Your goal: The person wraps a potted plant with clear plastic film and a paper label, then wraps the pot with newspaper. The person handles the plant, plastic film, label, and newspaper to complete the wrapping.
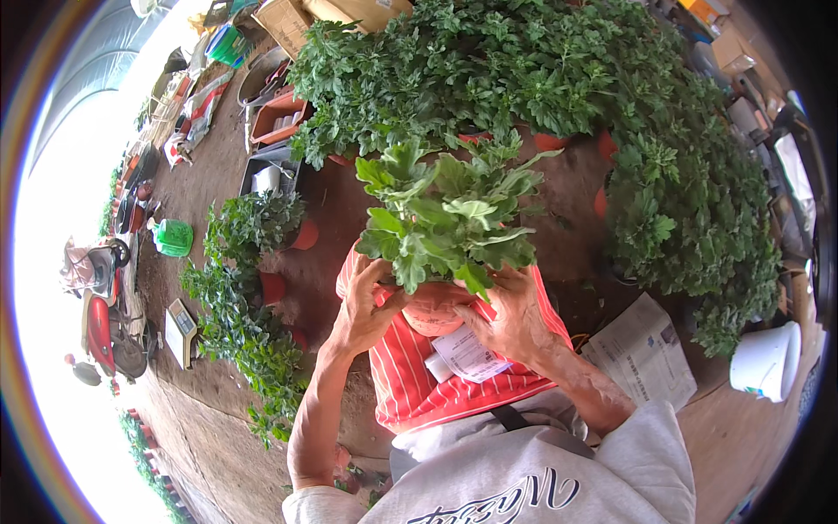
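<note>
A leafy potted plant, apparently a chrysanthemum, stands on my lap in a reddish plastic pot. My left hand grips the pot's left side near the rim, thumb toward me. On the opposite side my right hand holds the pot, its fingers partly under the leaves. Foliage hides most of the rim and the soil. A red, white-striped apron covers my lap. On it, right below the pot, lie a printed paper sheet and a small white roll.
Dense potted plants fill the ground ahead and to the right. More pots line my left. Beyond them are a scale, a green jug and a scooter. A flat carton and white bucket sit at right.
</note>
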The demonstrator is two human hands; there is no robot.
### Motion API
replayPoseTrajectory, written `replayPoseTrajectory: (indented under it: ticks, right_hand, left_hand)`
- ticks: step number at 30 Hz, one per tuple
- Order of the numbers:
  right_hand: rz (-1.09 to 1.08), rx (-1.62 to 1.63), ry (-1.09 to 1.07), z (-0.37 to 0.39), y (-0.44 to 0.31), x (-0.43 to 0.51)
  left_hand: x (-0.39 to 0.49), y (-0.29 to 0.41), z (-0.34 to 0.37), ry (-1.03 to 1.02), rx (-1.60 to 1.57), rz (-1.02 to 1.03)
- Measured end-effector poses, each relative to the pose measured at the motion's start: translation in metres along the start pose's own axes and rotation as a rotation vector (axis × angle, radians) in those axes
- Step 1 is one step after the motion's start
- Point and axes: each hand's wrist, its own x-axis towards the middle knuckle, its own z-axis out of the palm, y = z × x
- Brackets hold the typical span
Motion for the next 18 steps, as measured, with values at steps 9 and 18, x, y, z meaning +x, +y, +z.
replayPoseTrajectory:
  ticks: [9, 18]
  right_hand:
    - [-0.025, 0.069, -0.016, -0.011, -0.009, 0.012]
    - [-0.053, 0.046, -0.09, -0.011, -0.006, 0.013]
  left_hand:
    - [0.001, 0.037, 0.002, 0.256, 0.42, 0.267]
    - [0.008, 0.023, -0.005, 0.064, 0.337, 0.307]
